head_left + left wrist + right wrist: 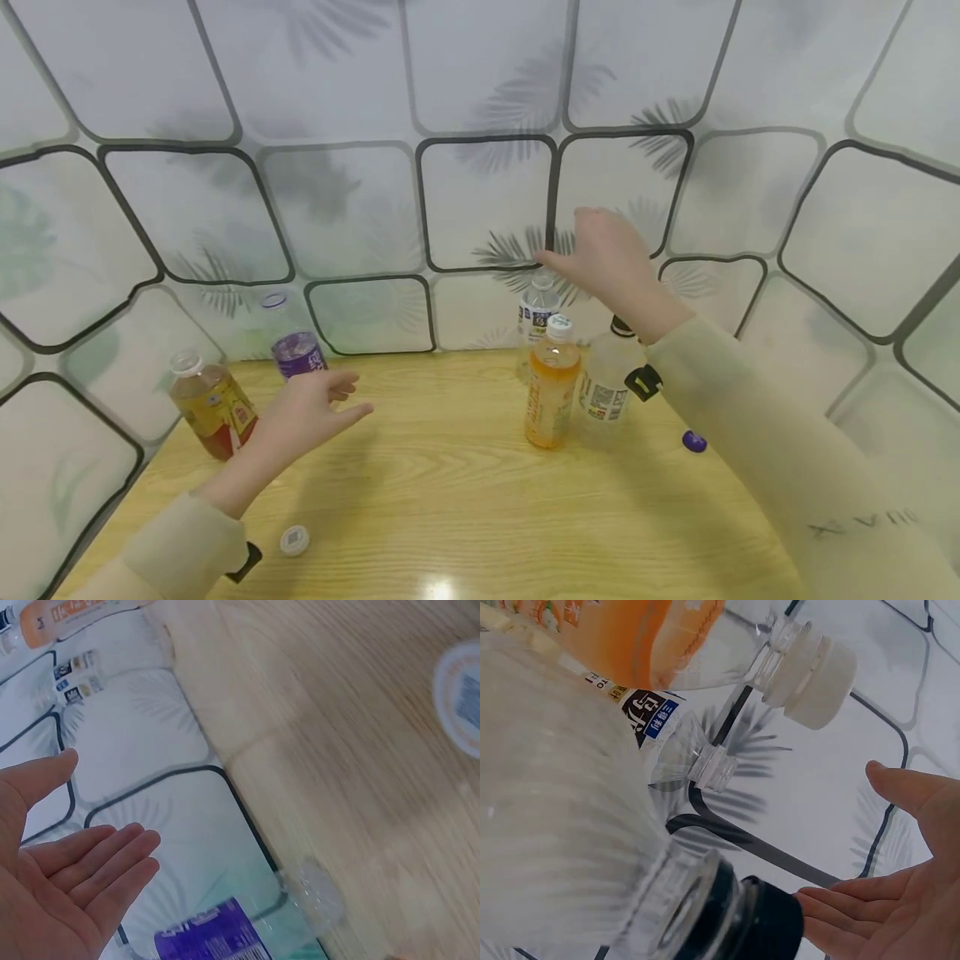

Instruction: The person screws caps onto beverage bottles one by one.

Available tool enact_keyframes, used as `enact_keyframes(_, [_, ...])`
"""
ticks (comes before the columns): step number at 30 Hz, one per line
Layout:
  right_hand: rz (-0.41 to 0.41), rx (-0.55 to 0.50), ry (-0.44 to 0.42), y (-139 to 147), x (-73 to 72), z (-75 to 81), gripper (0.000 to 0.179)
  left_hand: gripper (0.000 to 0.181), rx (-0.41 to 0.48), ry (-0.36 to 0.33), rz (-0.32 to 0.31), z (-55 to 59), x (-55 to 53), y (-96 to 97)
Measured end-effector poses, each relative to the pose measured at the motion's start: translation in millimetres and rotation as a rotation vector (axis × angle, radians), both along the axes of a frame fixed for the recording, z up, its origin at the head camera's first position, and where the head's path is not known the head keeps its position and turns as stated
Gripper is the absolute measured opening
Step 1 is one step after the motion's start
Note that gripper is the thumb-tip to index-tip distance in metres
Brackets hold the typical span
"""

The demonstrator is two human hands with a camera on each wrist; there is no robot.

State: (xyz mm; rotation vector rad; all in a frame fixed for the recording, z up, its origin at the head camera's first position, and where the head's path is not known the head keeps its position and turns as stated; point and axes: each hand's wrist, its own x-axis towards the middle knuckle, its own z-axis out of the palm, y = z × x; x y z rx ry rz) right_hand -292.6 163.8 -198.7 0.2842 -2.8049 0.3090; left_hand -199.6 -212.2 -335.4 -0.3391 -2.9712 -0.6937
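My left hand [303,417] is held out with fingers extended and thumb apart, holding nothing. Just behind it stands an uncapped clear bottle with a purple label [300,352]; a yellow-labelled bottle of reddish drink [213,404] is to its left. With palm and fingers bare, my right hand [611,258] hovers above a group of bottles. In that group are an orange drink bottle with a white cap [553,392], a clear bottle with a black cap [772,922] and, behind them, an uncapped clear bottle [671,739] with a dark-blue and white label.
On the wooden table [435,500], a white cap [295,541] lies beside my left sleeve. A purple cap [693,442] sits at the right, close to my right forearm. Patterned cloth [480,208] with leaf prints rises along the table's back and sides.
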Motion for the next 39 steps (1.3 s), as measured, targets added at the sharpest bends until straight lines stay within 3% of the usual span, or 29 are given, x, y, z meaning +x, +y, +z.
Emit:
enact_keyframes(4, [-0.021, -0.011, -0.039, -3.3, -9.2, -0.8, 0.058, 0.06, -0.022, -0.027, 0.014, -0.7, 3.6, -13.9])
enact_keyframes(9, [-0.053, -0.005, -0.093, -7.5, -20.5, -3.0, 0.064, 0.061, -0.057, -0.011, 0.018, 1.9, 6.9, -28.6])
enact_keyframes(15, [-0.059, -0.008, -0.149, -11.1, -31.8, -6.2, 0.063, 0.058, -0.147, -0.041, -0.031, 1.3, 12.0, -42.2])
enact_keyframes(20, [-0.033, -0.064, -0.231, -11.5, -39.2, -15.7, 0.059, 0.058, -0.202, -0.112, -0.062, -9.1, 17.4, -48.7])
enact_keyframes(27, [-0.033, -0.096, -0.38, -15.2, -44.4, -29.0, 0.076, 0.044, -0.28, -0.192, -0.121, -28.4, 30.5, -54.4])
enact_keyframes(31, [-0.037, -0.062, -0.427, -19.8, -46.8, -34.7, 0.068, 0.053, -0.319, -0.248, -0.167, -37.0, 37.3, -53.4])
enact_keyframes(34, [-0.04, -0.063, -0.453, -21.3, -48.6, -38.9, 0.07, 0.059, -0.357, -0.233, -0.189, -44.9, 41.0, -51.3])
enact_keyframes(39, [-0.045, -0.066, -0.498, -24.0, -49.9, -41.1, 0.078, 0.047, -0.436, -0.132, -0.207, -56.7, 49.4, -51.0])
